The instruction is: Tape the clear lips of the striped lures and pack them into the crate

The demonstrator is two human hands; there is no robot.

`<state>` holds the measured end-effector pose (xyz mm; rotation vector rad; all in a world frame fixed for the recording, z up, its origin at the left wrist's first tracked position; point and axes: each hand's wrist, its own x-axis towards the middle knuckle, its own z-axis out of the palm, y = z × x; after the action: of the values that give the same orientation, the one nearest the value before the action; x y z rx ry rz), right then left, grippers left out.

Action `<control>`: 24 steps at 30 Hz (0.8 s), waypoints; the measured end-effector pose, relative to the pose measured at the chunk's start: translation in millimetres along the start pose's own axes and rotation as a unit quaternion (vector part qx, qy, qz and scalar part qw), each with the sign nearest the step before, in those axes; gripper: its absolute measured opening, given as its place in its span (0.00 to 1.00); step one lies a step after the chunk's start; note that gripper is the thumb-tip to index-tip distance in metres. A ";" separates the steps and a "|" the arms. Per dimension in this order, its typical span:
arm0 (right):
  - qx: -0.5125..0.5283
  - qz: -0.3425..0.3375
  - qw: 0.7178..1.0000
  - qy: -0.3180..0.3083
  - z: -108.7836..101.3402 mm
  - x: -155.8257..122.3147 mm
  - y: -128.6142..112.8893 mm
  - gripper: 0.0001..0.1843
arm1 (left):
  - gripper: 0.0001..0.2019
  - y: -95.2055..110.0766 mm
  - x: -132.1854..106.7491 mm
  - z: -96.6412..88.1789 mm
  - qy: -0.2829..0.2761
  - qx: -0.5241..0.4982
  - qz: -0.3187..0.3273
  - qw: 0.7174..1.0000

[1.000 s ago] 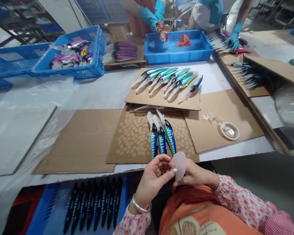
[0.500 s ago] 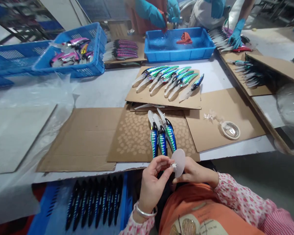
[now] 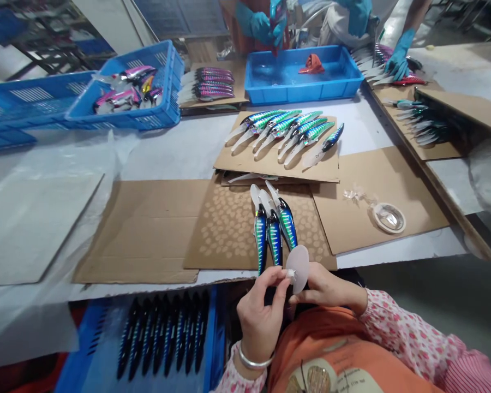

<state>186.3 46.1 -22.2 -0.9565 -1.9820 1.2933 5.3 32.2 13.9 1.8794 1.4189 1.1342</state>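
My left hand (image 3: 258,319) pinches a small white scrap (image 3: 290,274) between thumb and forefinger, at the face of a rounded, frosted lip (image 3: 299,265). That lip belongs to a fishing lure whose body is hidden behind my fingers. My right hand (image 3: 329,286) is closed around the lure from the other side. Just beyond my hands, three blue-green striped fishing lures (image 3: 274,229) lie side by side on a spotted cardboard sheet (image 3: 221,229), their clear lips pointing away from me.
More striped lures (image 3: 286,131) rest on raised cardboard behind. A tape roll (image 3: 388,218) lies at right. Blue baskets (image 3: 172,87) and a blue tray (image 3: 303,90) line the back, where co-workers' gloved hands (image 3: 399,63) work. Below the table edge, a blue crate (image 3: 85,360) holds dark lures (image 3: 163,333).
The view has shifted slightly, so the table things appear a little further right. Both hands keep their hold at the lure's lip, with the left fingers still pinching the white scrap.
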 end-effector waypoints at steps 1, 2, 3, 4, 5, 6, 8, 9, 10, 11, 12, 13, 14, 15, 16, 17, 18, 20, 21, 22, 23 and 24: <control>-0.009 0.001 1.000 -0.005 -0.4 0.0 0.4 0.23 | 0.11 -0.1 0.0 -0.8 0.002 -0.004 -0.002 1.000; -0.017 0.003 1.000 -0.010 -0.7 -0.1 0.9 0.23 | 0.10 -0.3 -0.1 -1.4 -0.001 -0.004 -0.002 1.000; -0.023 0.005 1.000 -0.017 -0.8 -0.1 1.4 0.24 | 0.10 -0.4 -0.3 -1.9 -0.006 -0.002 -0.002 1.000; -0.026 0.005 0.999 -0.022 -0.8 -0.2 1.9 0.24 | 0.09 -0.7 -0.6 -2.2 -0.010 0.001 -0.002 1.000; -0.027 0.004 0.999 -0.026 -0.7 -0.2 2.4 0.24 | 0.09 -1.0 -1.0 -2.4 -0.013 0.004 -0.002 1.000; -0.025 0.001 0.999 -0.030 -0.6 -0.1 2.7 0.24 | 0.08 -1.4 -1.3 -2.4 -0.016 0.007 -0.002 1.000; -0.019 -0.002 0.999 -0.033 -0.3 0.6 2.8 0.25 | 0.08 -1.9 -1.9 -2.2 -0.018 0.005 -0.004 1.000; -0.015 -0.004 0.999 -0.032 -0.3 1.1 2.3 0.25 | 0.08 -2.0 -2.1 -2.1 -0.016 0.001 -0.008 1.000; -0.012 -0.007 0.999 -0.031 -0.3 1.7 1.6 0.25 | 0.08 -1.8 -2.3 -2.0 -0.014 -0.005 -0.014 1.000; -0.008 -0.010 0.999 -0.030 -0.4 2.4 0.6 0.25 | 0.08 -1.3 -2.4 -2.1 -0.011 -0.009 -0.019 1.000; -0.004 -0.014 0.999 -0.029 -0.6 3.1 -0.5 0.24 | 0.08 -0.6 -2.4 -2.3 -0.007 -0.008 -0.022 1.000; -0.003 -0.016 0.999 -0.029 -0.8 3.7 -1.6 0.24 | 0.09 0.2 -2.3 -2.7 -0.003 0.000 -0.018 1.000; -0.003 -0.017 0.999 -0.029 -1.0 4.3 -2.4 0.23 | 0.09 1.2 -2.2 -3.1 0.001 0.012 -0.007 1.000; -0.006 -0.016 0.999 -0.029 -1.0 4.8 -2.7 0.22 | 0.09 2.0 -1.8 -3.5 0.003 0.028 0.009 1.000; -0.010 -0.014 0.999 -0.030 -0.8 5.1 -2.5 0.22 | 0.09 2.8 -1.4 -3.8 0.004 0.042 0.028 0.999; -0.017 -0.011 0.999 -0.032 -0.3 5.4 -1.8 0.22 | 0.08 3.2 -1.1 -4.0 0.003 0.053 0.046 0.998; -0.022 -0.010 0.999 -0.035 0.6 5.6 -0.7 0.22 | 0.08 3.5 -0.9 -3.8 0.001 0.060 0.058 0.997; -0.023 -0.009 0.999 -0.040 3.2 5.6 0.5 0.22 | 0.08 3.8 -1.8 -3.1 -0.002 0.063 0.066 0.996; -0.015 -0.006 0.999 -0.041 4.8 5.4 -0.1 0.22 | 0.09 3.9 -3.1 -2.9 -0.004 0.060 0.060 0.996; 0.001 0.000 0.999 -0.038 6.1 5.0 -2.1 0.22 | 0.09 4.0 -4.9 -3.2 -0.006 0.054 0.049 0.997; 0.023 0.011 0.999 -0.034 7.0 4.6 -5.5 0.21 | 0.10 4.1 -7.0 -4.3 -0.005 0.043 0.034 0.998; 0.048 0.027 0.998 -0.028 7.2 4.3 -10.1 0.20 | 0.11 3.9 -9.1 -6.7 0.001 0.027 0.016 1.000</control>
<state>175.7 43.2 -15.0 -0.9441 -1.9283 1.4458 0.6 21.8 17.7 1.9450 1.4387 1.1247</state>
